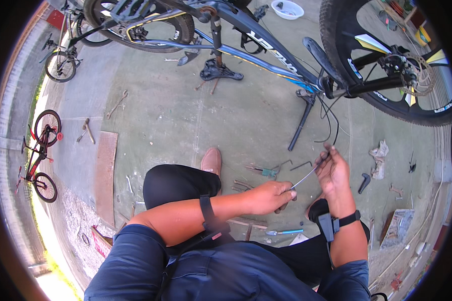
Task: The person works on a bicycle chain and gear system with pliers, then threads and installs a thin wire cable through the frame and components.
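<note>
A thin bright wire (306,177), which looks like a bicycle cable, stretches between my two hands. My left hand (272,197) is closed, its thumb and fingers pinching the lower end. Higher up and to the right, my right hand (333,169) has its fingertips closed round the other end, beside a dark stretch of cable. Black cable housings (335,119) loop down to that hand from the front of a dark blue bicycle (266,47), which is upside down with its handlebar (300,123) near the floor. Its saddle (221,72) rests on the ground.
Hex keys (301,165), a green-handled tool (269,171) and a blue-handled tool (285,232) lie near my feet. At left are a wrench (117,104), a hammer (89,131), a rusty plate (106,173) and a red bicycle (40,155). A white basin (287,9) sits far off.
</note>
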Action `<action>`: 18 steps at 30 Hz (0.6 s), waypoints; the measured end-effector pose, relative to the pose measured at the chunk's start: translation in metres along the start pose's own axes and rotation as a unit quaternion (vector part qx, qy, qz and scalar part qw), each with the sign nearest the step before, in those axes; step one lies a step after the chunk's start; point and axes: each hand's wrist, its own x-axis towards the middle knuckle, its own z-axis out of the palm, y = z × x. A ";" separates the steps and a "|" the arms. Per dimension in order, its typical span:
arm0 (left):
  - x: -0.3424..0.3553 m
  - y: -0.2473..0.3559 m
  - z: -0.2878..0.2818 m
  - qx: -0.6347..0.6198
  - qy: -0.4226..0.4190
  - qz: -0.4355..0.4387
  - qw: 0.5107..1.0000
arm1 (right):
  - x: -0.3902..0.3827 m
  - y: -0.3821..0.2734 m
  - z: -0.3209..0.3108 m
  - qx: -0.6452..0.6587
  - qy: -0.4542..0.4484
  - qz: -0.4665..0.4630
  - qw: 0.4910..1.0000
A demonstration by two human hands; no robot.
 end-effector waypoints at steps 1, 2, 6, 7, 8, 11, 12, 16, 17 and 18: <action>0.003 0.004 -0.004 0.007 0.024 0.003 1.000 | -0.004 0.008 0.001 -0.002 -0.020 0.010 1.000; 0.005 0.008 -0.007 0.012 0.048 0.008 0.999 | -0.007 0.014 0.000 -0.007 -0.039 0.018 0.999; 0.015 0.011 -0.007 0.097 0.104 0.020 0.990 | -0.016 0.018 0.010 0.005 -0.052 0.025 0.998; 0.015 0.008 -0.004 0.117 0.135 0.068 0.982 | -0.013 0.018 0.009 -0.009 -0.054 0.014 0.998; 0.017 0.004 0.002 0.138 0.162 0.116 0.970 | -0.009 0.017 0.005 -0.021 -0.053 0.002 0.998; 0.020 0.011 0.012 0.155 0.185 0.174 0.955 | -0.004 0.010 0.008 -0.025 -0.027 -0.038 0.999; 0.020 0.015 0.014 0.156 0.176 0.177 0.956 | 0.005 0.006 0.000 -0.012 -0.019 -0.058 0.998; 0.006 0.022 0.026 0.194 0.098 0.117 0.969 | 0.028 -0.033 -0.029 0.002 0.050 -0.102 0.993; 0.004 0.021 0.027 0.205 0.091 0.130 0.966 | 0.034 -0.040 -0.038 -0.002 0.050 -0.108 0.993; 0.002 0.019 0.028 0.216 0.084 0.142 0.962 | 0.039 -0.045 -0.048 -0.007 0.049 -0.114 0.992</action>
